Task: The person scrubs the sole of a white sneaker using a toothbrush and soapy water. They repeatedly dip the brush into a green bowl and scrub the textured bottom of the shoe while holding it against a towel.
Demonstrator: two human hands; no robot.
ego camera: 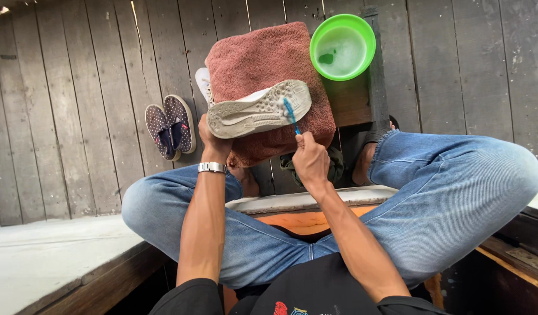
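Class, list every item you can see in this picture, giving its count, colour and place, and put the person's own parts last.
shoe: one, white with a dirty grey sole, sole up on the towel
toothbrush: one, blue, bristles on the sole near the toe
towel: one, reddish-pink, spread under the shoe
second shoe: one, white, mostly hidden at the towel's left edge
basin: one, green, holding cloudy water, right of the towel
slip-on shoes: one pair, dark with pale dots, on the plank floor at left
plank floor: grey wood
wristwatch: one, silver, left wrist
jeans: blue, legs crossed
left hand: holds the shoe's heel
right hand: grips the toothbrush
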